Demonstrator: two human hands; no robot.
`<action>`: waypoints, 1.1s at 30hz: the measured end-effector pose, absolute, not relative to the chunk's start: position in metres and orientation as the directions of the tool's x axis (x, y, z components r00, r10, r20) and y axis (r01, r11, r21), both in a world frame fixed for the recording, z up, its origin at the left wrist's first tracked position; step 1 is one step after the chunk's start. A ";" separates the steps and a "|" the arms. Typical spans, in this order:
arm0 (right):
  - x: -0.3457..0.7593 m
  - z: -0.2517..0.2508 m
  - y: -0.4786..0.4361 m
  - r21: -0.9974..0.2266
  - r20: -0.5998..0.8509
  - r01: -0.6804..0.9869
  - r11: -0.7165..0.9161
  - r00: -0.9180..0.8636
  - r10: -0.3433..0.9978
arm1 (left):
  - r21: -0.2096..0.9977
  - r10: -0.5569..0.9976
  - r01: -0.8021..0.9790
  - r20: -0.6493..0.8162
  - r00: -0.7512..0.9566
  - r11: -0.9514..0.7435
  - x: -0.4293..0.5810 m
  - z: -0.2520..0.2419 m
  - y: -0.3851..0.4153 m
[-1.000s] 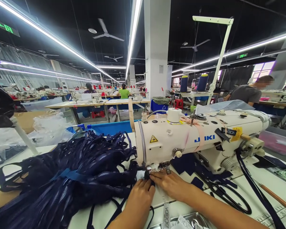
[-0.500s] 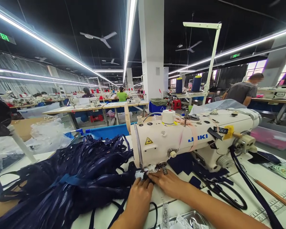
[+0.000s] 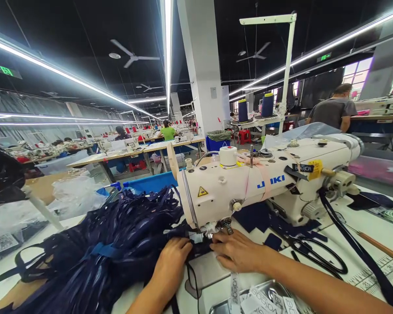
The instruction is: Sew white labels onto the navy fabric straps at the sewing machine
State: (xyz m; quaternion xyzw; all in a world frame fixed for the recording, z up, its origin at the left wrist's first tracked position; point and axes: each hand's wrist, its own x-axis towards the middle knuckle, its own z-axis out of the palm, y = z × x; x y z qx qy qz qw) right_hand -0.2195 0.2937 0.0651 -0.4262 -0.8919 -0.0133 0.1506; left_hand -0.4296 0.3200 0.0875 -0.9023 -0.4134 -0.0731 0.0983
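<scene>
A white sewing machine (image 3: 212,185) stands in front of me, its needle area low at the left end. My left hand (image 3: 173,264) is closed on a dark navy fabric piece (image 3: 201,247) just left of the presser foot. On the other side, my right hand (image 3: 237,252) curls its fingers at the right end of the same piece, close to the foot. The hands partly hide the fabric. A large bundle of navy garment pieces (image 3: 118,235), tied with a blue strip (image 3: 105,250), lies left of my left hand.
Black scissors (image 3: 317,255) and navy scraps (image 3: 252,216) lie right of my right hand. A metal tray (image 3: 216,308) holds white labels (image 3: 260,303) at the front. A wooden-handled tool (image 3: 381,246) and a dark strap (image 3: 345,233) are farther right. Thread cones (image 3: 267,105) stand behind.
My hands have moved apart, the left one going left and the right one slightly right, with more of the navy fabric showing between them. The camera view has tilted a little.
</scene>
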 end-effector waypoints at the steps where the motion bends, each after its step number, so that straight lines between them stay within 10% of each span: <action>1: -0.221 0.065 0.292 -0.116 0.282 0.760 0.639 -0.592 0.755 | -0.063 0.751 0.774 0.209 0.627 -0.629 -0.430 0.091 0.323; 17: -0.215 0.048 0.303 -0.372 0.406 0.631 0.680 -0.548 0.731 | 0.095 0.595 0.606 0.360 0.718 -0.790 -0.414 0.063 0.309; 25: -0.221 0.057 0.291 -0.051 0.374 0.740 0.671 -0.609 0.700 | -0.052 0.480 0.550 0.425 0.768 -0.834 -0.425 0.053 0.315; 33: -0.220 0.059 0.292 -0.022 0.384 0.730 0.683 -0.625 0.680 | -0.152 0.457 0.536 0.363 0.812 -0.830 -0.429 0.049 0.318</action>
